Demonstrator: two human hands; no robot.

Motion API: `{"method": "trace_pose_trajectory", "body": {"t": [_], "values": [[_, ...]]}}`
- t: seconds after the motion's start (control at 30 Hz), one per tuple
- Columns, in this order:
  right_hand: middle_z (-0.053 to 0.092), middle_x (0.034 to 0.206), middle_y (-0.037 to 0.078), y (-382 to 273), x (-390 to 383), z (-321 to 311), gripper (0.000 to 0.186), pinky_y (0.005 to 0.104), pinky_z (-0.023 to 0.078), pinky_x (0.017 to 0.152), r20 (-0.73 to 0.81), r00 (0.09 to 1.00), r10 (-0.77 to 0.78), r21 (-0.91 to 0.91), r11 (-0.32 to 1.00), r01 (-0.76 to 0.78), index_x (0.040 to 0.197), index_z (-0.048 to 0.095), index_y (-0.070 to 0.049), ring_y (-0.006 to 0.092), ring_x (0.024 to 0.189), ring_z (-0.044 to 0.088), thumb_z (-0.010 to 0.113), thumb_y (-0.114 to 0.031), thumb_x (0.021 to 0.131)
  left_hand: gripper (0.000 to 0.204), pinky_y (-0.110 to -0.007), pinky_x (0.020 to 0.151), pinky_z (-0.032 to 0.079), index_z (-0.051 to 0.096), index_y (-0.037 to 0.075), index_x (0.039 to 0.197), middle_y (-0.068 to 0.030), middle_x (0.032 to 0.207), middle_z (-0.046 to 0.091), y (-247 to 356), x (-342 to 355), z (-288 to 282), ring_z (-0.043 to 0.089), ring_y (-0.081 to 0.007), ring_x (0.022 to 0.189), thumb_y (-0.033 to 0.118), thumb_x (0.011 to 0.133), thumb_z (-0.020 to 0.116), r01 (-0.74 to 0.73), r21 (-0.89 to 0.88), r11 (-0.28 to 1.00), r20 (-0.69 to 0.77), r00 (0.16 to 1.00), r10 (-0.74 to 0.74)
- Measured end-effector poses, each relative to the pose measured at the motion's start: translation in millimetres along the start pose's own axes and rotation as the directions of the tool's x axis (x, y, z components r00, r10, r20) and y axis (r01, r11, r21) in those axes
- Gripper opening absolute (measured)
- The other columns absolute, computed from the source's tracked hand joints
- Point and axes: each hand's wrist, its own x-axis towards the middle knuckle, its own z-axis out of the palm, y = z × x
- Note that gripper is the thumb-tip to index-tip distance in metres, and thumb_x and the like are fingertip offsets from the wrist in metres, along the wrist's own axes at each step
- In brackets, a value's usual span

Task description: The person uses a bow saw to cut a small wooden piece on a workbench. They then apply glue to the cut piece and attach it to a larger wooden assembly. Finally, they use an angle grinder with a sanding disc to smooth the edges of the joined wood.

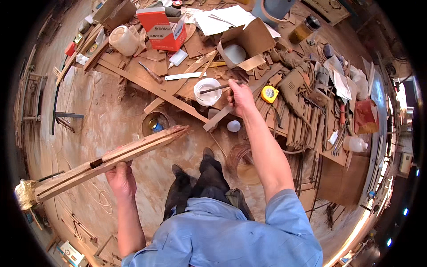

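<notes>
My left hand (122,180) is closed round a long grooved wooden bar (138,152), which slants up to the right over the floor. A dark slot shows in the bar's groove, and a pale wrapped bundle (26,194) is at its far-left end. Over the bench, my right hand (241,99) pinches a thin dark stick (217,89). The stick's other end dips into a small white tub (201,98) with whitish stuff inside; whether it is a brush cannot be made out. A flat wooden strip (219,117) runs beneath my right hand.
Wood scraps, a white ruler (186,76), a yellow tape measure (269,94), a power tool (293,84) and an open cardboard box (255,40) crowd the bench. A red box (162,31) stands farther back. On the floor are a blue can (155,125) and loose cords.
</notes>
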Motion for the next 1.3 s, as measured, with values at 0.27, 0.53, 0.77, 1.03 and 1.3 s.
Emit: {"method": "trace_pose_trajectory", "body": {"t": [0.27, 0.53, 0.77, 1.03, 1.3], "values": [[0.068, 0.082, 0.004, -18.8, -5.6, 6.2, 0.024, 0.0241, 0.047, 0.057, 0.208, 0.953, -0.222, -0.398, 0.871, 0.289, 0.106, 0.068, -0.001, 0.0084, 0.064, 0.059, 0.063, -0.019, 0.091, 0.052, -0.039, 0.101, 0.046, 0.043, 0.007, 0.136, -0.0147, 0.131, 0.056, -29.8, 13.8, 38.6, 0.056, -0.0232, 0.119, 0.013, 0.091, 0.068, 0.068, -0.002, 0.998, -0.048, 0.997, -0.068], [0.067, 0.080, 0.002, -3.4, -10.7, -4.5, 0.019, 0.0263, 0.049, 0.067, 0.304, 0.879, -0.366, -0.511, 0.717, 0.475, 0.096, 0.067, -0.001, 0.0101, 0.074, 0.061, 0.066, -0.019, 0.090, 0.053, -0.045, 0.105, 0.044, 0.039, 0.012, 0.141, -0.0192, 0.140, 0.048, -18.3, 26.0, 33.4, 0.052, -0.0295, 0.126, 0.010, 0.094, 0.063, -0.003, -0.039, 0.999, -0.001, 1.000, 0.003], [0.064, 0.075, 0.005, -20.4, -17.6, -11.0, 0.020, 0.0243, 0.045, 0.048, 0.077, 0.992, -0.098, -0.006, 0.995, 0.099, 0.100, 0.061, -0.003, 0.0122, 0.058, 0.058, 0.062, -0.022, 0.095, 0.046, -0.044, 0.103, 0.047, 0.045, 0.010, 0.136, -0.0188, 0.138, 0.051, -9.8, 31.1, 15.1, 0.052, -0.0292, 0.127, 0.012, 0.094, 0.063, -0.027, -0.151, 0.988, 0.018, 0.999, 0.030], [0.060, 0.066, 0.005, -36.7, -39.4, -23.4, 0.030, 0.0281, 0.044, 0.041, -0.079, 0.996, -0.031, 0.366, 0.929, 0.058, 0.096, 0.052, -0.008, 0.0159, 0.051, 0.057, 0.059, -0.037, 0.097, 0.031, -0.051, 0.108, 0.045, 0.051, 0.005, 0.127, -0.0159, 0.130, 0.057, 0.0, 32.4, 18.3, 0.055, -0.0303, 0.122, 0.010, 0.098, 0.056, 0.013, -0.328, 0.944, -0.058, 0.998, -0.034], [0.052, 0.060, 0.003, -66.0, -105.5, -11.4, 0.034, 0.0273, 0.036, 0.038, -0.033, 0.984, -0.176, 0.334, 0.926, 0.177, 0.091, 0.053, -0.012, 0.0157, 0.047, 0.048, 0.050, -0.045, 0.100, 0.029, -0.050, 0.106, 0.048, 0.051, 0.003, 0.125, -0.0149, 0.124, 0.060, -6.1, 31.9, 26.6, 0.057, -0.0296, 0.119, 0.008, 0.097, 0.056, 0.056, -0.387, 0.920, -0.127, 0.985, -0.114]]}}
